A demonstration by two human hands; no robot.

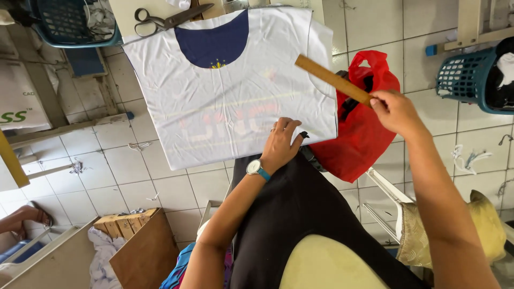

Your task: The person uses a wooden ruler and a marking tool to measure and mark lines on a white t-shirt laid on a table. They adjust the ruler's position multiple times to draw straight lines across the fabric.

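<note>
While the left hand [282, 143] lies flat and open on the white shirt [225, 101], the right hand [393, 111] pinches a wooden ruler [332, 80]. If the flat hand slides, the shirt could bunch up or slip off the counter [126, 13].

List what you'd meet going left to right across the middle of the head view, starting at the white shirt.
white shirt → left hand → wooden ruler → right hand → teal basket

person is wearing a black garment over the lap; left hand [279, 145] is showing a ring, wrist carrying a silver watch [254, 167] with blue strap; forearms bare.
</note>
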